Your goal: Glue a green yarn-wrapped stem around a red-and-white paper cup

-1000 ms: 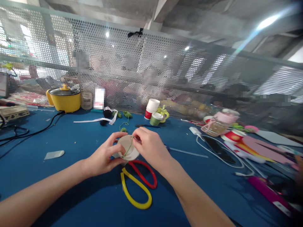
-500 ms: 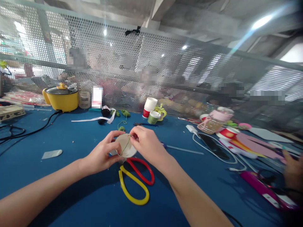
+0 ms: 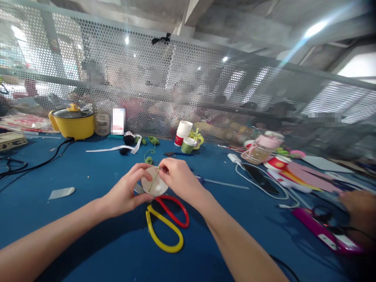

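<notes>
Paper cup (image 3: pixel 154 187): white, bottom facing up, green string (image 3: pixel 154 178) across it, above blue tabletop (image 3: pixel 88 219). Left hand (image 3: pixel 126 194) grip clamped on cup; right hand (image 3: pixel 180 180) grip pinching string. Scissors (image 3: pixel 167 221) beneath; spare cups (image 3: pixel 185 137) behind.

White paper cup (image 3: pixel 154 185) tilted, bottom facing up, green string (image 3: pixel 154 178) across it

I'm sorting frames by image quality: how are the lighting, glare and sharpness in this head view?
Head view: a bright ceiling light at upper right throws a flare streak; the left hand, right hand and the white disc they hold are fairly sharp; the mesh screen bows from wide-angle distortion; the right edge blurs, another person's hand smeared; soft shadows lie on the blue table.
</notes>
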Motion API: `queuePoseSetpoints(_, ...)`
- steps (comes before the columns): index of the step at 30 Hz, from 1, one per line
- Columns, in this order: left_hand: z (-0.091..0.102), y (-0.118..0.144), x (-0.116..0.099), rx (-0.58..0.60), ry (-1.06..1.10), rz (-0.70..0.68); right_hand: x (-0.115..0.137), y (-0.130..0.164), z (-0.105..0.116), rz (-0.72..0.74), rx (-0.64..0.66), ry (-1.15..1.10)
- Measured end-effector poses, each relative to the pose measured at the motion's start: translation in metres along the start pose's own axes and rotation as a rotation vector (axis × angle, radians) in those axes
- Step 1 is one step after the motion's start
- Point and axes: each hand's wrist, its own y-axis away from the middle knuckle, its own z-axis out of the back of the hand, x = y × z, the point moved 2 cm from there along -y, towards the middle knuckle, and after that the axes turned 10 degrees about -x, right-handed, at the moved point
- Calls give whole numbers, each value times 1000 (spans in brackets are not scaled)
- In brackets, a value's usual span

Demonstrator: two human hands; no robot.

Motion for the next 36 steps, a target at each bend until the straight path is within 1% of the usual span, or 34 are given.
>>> queuePoseSetpoints(2,-1,1,3,-19,77,92,0,0,1,-47,14,-56)
queuePoseSetpoints(5,-4,2,8,36,183,206,0,0,1,-117,38,-167)
queuePoseSetpoints(7,-6,3,9,80,208,220,1,1,1,-140,69,-228)
queuePoseSetpoints(10,-7,4,8,84,169,184,2,2,5,-148,159,-284)
queuePoseSetpoints(12,-8,4,7,46,136,168,4,3,13,-154,201,-297)
queuePoseSetpoints(13,-8,4,6,17,121,173,5,4,18,-163,189,-290)
queuePoseSetpoints(17,-7,4,7,-143,91,220,13,5,40,-189,53,-224)
queuePoseSetpoints(19,-6,3,9,-198,111,242,18,7,44,-173,54,-240)
queuePoseSetpoints(21,-6,2,10,-226,144,262,24,9,42,-128,118,-296)
queuePoseSetpoints(24,-6,1,11,-247,190,277,29,13,32,-52,224,-321)
queuePoseSetpoints(25,-6,1,11,-250,199,282,29,13,28,-44,229,-309)
queuePoseSetpoints(27,-6,1,10,-249,199,295,28,14,20,-44,198,-286)
queuePoseSetpoints(31,-6,3,9,-240,169,310,27,15,10,-39,159,-318)
queuePoseSetpoints(33,-7,4,9,-234,178,308,28,15,10,-40,158,-323)
queuePoseSetpoints(36,-7,3,9,-226,213,323,28,13,16,-40,174,-326)
